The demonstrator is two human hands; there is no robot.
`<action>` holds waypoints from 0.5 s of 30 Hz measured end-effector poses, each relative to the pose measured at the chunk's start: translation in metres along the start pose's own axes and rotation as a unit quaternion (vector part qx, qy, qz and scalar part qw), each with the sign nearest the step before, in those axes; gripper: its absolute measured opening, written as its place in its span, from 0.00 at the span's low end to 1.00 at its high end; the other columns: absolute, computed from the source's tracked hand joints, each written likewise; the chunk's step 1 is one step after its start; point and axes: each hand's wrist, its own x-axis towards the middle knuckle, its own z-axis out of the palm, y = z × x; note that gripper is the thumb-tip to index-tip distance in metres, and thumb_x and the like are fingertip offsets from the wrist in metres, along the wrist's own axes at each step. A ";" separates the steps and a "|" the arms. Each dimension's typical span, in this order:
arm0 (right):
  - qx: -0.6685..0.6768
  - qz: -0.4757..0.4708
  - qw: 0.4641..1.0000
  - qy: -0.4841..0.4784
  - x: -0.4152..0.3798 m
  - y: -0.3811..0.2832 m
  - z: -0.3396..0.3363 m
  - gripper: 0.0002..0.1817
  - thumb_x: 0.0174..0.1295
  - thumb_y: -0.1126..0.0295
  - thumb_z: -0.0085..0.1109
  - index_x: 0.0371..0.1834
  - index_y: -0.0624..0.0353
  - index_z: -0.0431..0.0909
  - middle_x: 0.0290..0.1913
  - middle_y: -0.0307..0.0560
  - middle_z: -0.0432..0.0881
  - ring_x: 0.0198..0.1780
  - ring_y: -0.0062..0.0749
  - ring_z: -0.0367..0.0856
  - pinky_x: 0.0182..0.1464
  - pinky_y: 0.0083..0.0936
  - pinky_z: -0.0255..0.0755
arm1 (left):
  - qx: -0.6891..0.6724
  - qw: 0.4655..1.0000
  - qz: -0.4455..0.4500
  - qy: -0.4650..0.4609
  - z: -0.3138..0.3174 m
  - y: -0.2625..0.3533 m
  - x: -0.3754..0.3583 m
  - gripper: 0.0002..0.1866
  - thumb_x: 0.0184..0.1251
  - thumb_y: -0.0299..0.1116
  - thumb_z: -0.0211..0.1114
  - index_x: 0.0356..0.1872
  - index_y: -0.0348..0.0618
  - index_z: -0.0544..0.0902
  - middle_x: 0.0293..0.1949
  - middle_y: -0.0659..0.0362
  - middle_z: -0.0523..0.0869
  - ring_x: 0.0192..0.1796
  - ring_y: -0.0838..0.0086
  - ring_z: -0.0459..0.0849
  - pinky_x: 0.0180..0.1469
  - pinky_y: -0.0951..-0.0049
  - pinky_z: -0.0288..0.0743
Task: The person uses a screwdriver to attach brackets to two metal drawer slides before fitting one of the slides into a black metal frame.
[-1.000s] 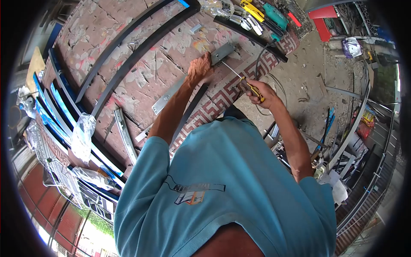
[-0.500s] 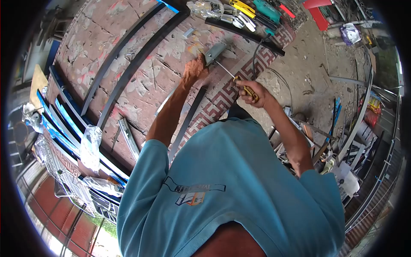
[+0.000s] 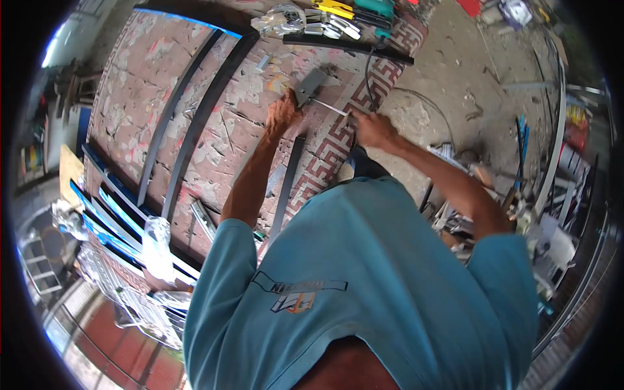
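Held up over the patterned table, a grey metal piece [image 3: 311, 86] is gripped at its near end by my left hand [image 3: 284, 112]. The closed fingers of my right hand [image 3: 375, 130] wrap round a screwdriver [image 3: 330, 106], whose handle is mostly hidden by the hand. Its thin shaft points left, with the tip at the metal piece's near right end. Below my hands, a dark bar [image 3: 288, 185] lies on the table beside my left forearm. A small light metal piece [image 3: 263, 63] rests beyond my left hand.
Long black frame bars [image 3: 205, 117] cross the table [image 3: 240, 91] at the left. Another black bar [image 3: 348, 47], yellow-handled [image 3: 333, 8] and green tools [image 3: 375, 8] are at the far edge. Blue-edged strips [image 3: 107, 224] lie lower left. A cable [image 3: 368, 78] runs down the right side.
The camera view has shifted. My right hand has turned, so the yellow screwdriver handle seen before is now mostly covered. The metal piece remains in my left hand.
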 end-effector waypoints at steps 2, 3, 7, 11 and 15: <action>-0.013 0.015 0.995 -0.099 0.000 0.017 -0.016 0.22 0.47 0.67 0.60 0.47 0.64 0.74 0.33 0.63 0.81 0.35 0.54 0.82 0.39 0.43 0.76 | 0.035 0.997 0.061 -0.008 0.011 -0.012 0.007 0.22 0.53 0.38 0.58 0.46 0.38 0.65 0.37 0.39 0.82 0.39 0.44 0.81 0.39 0.50 0.75; 0.021 0.049 0.992 -0.117 0.004 0.006 -0.028 0.22 0.48 0.63 0.60 0.44 0.66 0.76 0.32 0.60 0.82 0.37 0.52 0.82 0.40 0.42 0.76 | 0.030 0.998 0.059 0.001 0.010 -0.008 0.005 0.22 0.53 0.38 0.58 0.46 0.38 0.65 0.37 0.39 0.82 0.39 0.44 0.81 0.39 0.50 0.75; 0.031 0.033 0.999 -0.013 0.007 -0.040 -0.043 0.20 0.51 0.55 0.62 0.35 0.63 0.79 0.27 0.54 0.82 0.31 0.46 0.83 0.33 0.36 0.76 | -0.030 0.998 -0.031 0.050 0.000 0.003 -0.004 0.24 0.53 0.41 0.60 0.48 0.40 0.67 0.38 0.41 0.82 0.38 0.44 0.81 0.38 0.51 0.75; 0.548 0.265 0.791 -0.065 0.018 -0.030 -0.063 0.25 0.55 0.47 0.61 0.37 0.64 0.80 0.26 0.41 0.78 0.25 0.21 0.74 0.22 0.19 0.71 | -0.092 0.993 -0.016 0.067 0.008 -0.002 -0.003 0.22 0.52 0.41 0.61 0.45 0.38 0.71 0.39 0.40 0.81 0.42 0.45 0.80 0.41 0.53 0.75; 0.500 0.260 0.824 0.057 0.019 -0.030 -0.072 0.20 0.57 0.53 0.61 0.34 0.64 0.79 0.25 0.44 0.78 0.27 0.26 0.78 0.24 0.22 0.72 | -0.092 0.986 0.050 0.132 -0.003 0.003 -0.013 0.26 0.49 0.40 0.69 0.47 0.36 0.76 0.43 0.42 0.80 0.47 0.48 0.77 0.47 0.57 0.73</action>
